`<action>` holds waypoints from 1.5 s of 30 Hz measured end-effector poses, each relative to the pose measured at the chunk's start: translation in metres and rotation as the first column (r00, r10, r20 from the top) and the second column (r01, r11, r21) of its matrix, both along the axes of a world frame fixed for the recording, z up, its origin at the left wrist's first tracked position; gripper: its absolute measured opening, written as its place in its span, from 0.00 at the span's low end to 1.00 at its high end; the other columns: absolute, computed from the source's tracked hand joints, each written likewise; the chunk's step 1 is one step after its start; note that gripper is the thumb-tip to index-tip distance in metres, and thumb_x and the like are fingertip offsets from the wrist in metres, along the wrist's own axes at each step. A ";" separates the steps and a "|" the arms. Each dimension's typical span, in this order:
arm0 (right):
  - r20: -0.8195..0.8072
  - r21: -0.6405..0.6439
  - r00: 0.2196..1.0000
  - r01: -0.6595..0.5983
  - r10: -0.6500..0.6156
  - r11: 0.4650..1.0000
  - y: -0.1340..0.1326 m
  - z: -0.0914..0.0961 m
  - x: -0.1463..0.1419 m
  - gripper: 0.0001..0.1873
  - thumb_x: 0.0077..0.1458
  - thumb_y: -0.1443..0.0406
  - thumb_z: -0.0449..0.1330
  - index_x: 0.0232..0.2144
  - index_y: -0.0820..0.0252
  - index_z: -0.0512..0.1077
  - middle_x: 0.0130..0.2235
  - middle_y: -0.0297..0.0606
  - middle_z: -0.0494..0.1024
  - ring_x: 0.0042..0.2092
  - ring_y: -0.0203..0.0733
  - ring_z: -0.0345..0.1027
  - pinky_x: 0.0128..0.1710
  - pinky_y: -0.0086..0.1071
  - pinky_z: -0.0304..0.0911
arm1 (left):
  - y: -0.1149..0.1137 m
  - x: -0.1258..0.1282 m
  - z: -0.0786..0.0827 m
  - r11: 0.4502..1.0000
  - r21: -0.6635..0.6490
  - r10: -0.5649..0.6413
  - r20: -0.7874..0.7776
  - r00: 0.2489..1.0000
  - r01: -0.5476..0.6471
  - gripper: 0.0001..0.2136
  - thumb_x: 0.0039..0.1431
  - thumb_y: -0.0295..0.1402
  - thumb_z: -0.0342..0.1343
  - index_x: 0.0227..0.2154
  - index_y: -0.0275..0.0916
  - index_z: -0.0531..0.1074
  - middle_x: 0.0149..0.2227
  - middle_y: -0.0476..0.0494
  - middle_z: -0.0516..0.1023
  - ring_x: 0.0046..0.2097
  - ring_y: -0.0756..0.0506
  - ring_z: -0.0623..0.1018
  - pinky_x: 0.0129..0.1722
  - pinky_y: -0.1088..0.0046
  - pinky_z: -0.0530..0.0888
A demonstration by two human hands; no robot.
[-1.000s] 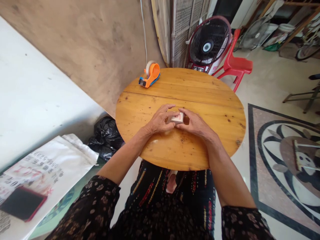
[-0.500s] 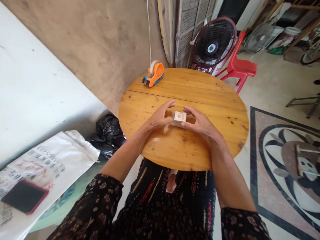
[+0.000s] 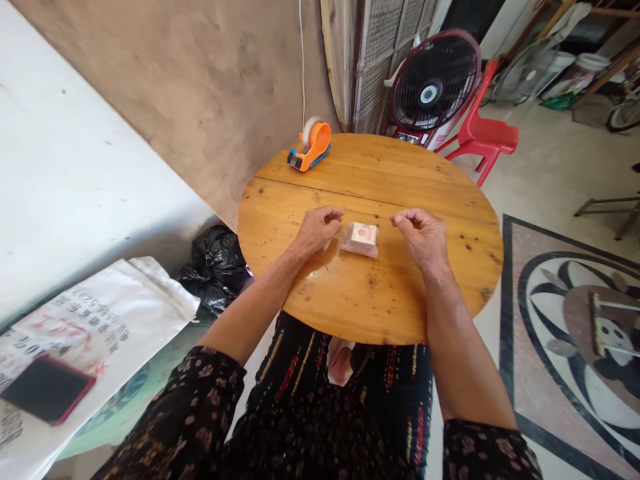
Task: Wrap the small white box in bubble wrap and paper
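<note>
A small box-shaped packet (image 3: 363, 240), pale with a red round mark on top, lies on the round wooden table (image 3: 370, 303). Clear plastic wrapping shows around its edges. My left hand (image 3: 320, 227) rests just left of the packet, its fingers curled in and apart from it, holding nothing that I can see. To the packet's right, my right hand (image 3: 424, 237) is closed with thumb and fingertips together. No object shows in it, and a gap of bare tabletop separates it from the packet.
An orange tape dispenser (image 3: 316, 143) stands at the table's far left edge. A red fan (image 3: 433, 87) and a red chair (image 3: 487, 137) are behind the table. At left are a black plastic bag (image 3: 217, 267), a white sack (image 3: 145, 300) and a phone (image 3: 47, 389).
Both hands have come away from the packet, the right one moving further to the right. Their spread fingers have curled in. The packet now lies free on the table.
</note>
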State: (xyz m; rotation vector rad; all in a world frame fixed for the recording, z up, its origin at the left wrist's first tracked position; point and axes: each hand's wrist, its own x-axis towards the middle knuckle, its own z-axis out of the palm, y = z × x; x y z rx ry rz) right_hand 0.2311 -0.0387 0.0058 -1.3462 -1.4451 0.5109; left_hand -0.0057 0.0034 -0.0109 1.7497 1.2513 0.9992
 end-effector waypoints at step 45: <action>-0.028 -0.063 1.000 0.004 -0.006 0.998 0.001 -0.010 -0.015 0.11 0.48 0.57 0.64 0.31 0.58 0.76 0.30 0.34 0.78 0.31 0.38 0.67 0.34 0.33 0.64 | -0.013 0.013 -0.007 0.987 0.091 -0.136 0.081 0.987 0.129 0.15 0.57 0.34 0.57 0.45 0.34 0.77 0.43 0.38 0.78 0.43 0.45 0.78 0.47 0.68 0.77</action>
